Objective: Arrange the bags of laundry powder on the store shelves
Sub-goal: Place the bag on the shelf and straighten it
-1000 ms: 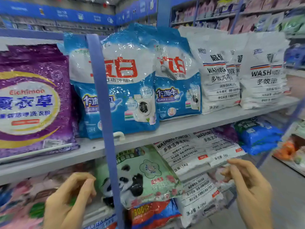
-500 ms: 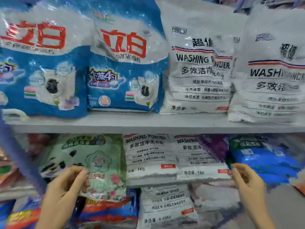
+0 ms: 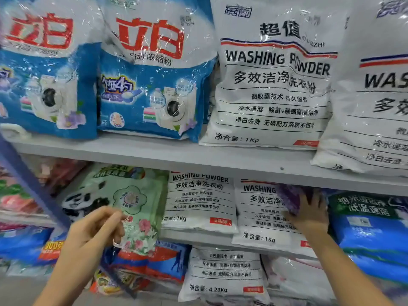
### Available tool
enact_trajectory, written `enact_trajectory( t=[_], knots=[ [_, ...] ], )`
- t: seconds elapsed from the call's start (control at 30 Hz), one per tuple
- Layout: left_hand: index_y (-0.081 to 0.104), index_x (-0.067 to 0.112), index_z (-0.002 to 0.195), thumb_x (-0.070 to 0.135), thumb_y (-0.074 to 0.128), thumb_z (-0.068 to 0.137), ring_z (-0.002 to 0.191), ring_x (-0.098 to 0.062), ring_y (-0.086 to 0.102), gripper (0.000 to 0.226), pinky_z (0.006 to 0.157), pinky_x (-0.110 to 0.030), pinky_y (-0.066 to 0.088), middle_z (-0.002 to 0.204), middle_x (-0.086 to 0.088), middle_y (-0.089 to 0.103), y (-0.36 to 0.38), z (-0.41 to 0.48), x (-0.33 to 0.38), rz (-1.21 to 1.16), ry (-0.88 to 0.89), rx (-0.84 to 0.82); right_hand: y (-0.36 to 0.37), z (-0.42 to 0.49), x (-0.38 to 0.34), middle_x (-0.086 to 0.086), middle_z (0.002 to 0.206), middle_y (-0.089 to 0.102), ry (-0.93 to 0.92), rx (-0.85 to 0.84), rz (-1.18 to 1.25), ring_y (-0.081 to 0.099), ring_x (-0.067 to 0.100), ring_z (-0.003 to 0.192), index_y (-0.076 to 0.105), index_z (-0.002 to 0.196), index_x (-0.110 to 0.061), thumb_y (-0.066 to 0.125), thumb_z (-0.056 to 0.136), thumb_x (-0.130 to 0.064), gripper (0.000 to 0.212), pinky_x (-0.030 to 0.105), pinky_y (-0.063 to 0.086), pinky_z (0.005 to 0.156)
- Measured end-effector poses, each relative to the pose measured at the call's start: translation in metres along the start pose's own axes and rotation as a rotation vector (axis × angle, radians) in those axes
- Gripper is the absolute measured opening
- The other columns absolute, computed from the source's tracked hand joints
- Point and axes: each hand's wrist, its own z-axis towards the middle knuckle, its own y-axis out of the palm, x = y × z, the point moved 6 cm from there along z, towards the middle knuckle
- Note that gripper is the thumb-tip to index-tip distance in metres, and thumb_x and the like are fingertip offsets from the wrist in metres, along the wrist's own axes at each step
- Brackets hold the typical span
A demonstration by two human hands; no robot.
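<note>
Above the right fingers (image 3: 308, 203), a large white bag (image 3: 273, 85) reads "超值", "WASHING POWDER" and "1Kg". Above the left fingers (image 3: 106, 215), a blue bag (image 3: 154, 96) carries "立白" in red. Between the fingers, a small white bag (image 3: 198, 202) reads "WASHING POWDER" and "1Kg". Below it, the lowest white bag (image 3: 223, 272) says "4.28Kg".

Bright, even light. Glare streaks on glossy blue bags (image 3: 154, 69). Soft shadow under upper shelf (image 3: 154, 150). Right hand (image 3: 309, 215), purple bag (image 3: 289, 195) motion-blurred. Wide-angle bowing, smear at frame edges.

Blue-white bags (image 3: 152, 69), red lettering; white bags (image 3: 273, 85), black text; green panda bag (image 3: 132, 202).
</note>
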Motion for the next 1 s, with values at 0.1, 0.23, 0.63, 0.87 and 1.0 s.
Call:
enact_trajectory(
  t=[0.1, 0.23, 0.63, 0.87, 1.0],
  knots=[
    [0.066, 0.02, 0.076, 0.036, 0.053, 0.083, 0.051, -0.01, 0.05, 0.022, 0.046, -0.024, 0.039, 0.059, -0.006, 0.058, 0.007, -0.003, 0.008, 0.024, -0.004, -0.013, -0.003, 0.002, 0.0, 0.016, 0.15, 0.024, 0.012, 0.053, -0.061, 0.022, 0.036, 0.139, 0.023, 0.145, -0.023, 0.054, 0.089, -0.049, 0.069, 0.045, 0.041, 0.1],
    [0.065, 0.019, 0.073, 0.038, 0.054, 0.081, 0.053, -0.01, 0.05, 0.024, 0.048, -0.028, 0.04, 0.058, -0.006, 0.057, 0.014, -0.009, 0.009, -0.021, -0.052, -0.023, -0.023, 0.0, 0.006, 0.018, 0.125, 0.053, 0.033, 0.118, 0.063, 0.057, 0.037, 0.108, 0.04, 0.134, -0.014, 0.052, 0.093, -0.023, 0.044, 0.039, 0.049, 0.073],
    [0.069, 0.017, 0.074, 0.019, 0.062, 0.084, 0.056, -0.009, 0.058, 0.012, 0.05, -0.016, 0.045, 0.064, -0.006, 0.067, 0.062, -0.011, -0.005, -0.094, -0.144, -0.193, -0.09, -0.105, -0.031, 0.001, 0.116, 0.063, -0.242, -0.023, 1.111, 0.059, 0.016, 0.107, 0.057, 0.122, -0.007, 0.057, 0.092, -0.011, 0.03, 0.028, 0.044, 0.093],
    [0.056, 0.02, 0.114, 0.051, 0.071, 0.063, 0.108, -0.02, 0.061, 0.062, 0.091, -0.035, 0.052, 0.115, -0.004, 0.064, 0.109, -0.05, -0.027, -0.251, -0.597, -0.46, -0.087, -0.168, -0.086, 0.012, 0.099, 0.073, -0.279, -0.562, 1.549, 0.071, 0.028, 0.087, 0.063, 0.107, -0.01, 0.07, 0.074, -0.029, 0.038, 0.031, 0.056, 0.07],
    [0.043, -0.003, 0.134, 0.028, 0.046, 0.097, 0.114, -0.034, 0.052, 0.048, 0.084, -0.033, 0.049, 0.132, -0.025, 0.053, 0.134, -0.071, -0.017, -0.468, -0.737, -0.426, -0.086, -0.187, -0.112, 0.018, 0.1, 0.072, -0.263, -0.71, 1.77, 0.071, 0.029, 0.085, 0.074, 0.093, -0.013, 0.091, 0.052, -0.037, 0.051, 0.032, 0.057, 0.067]
  ],
)
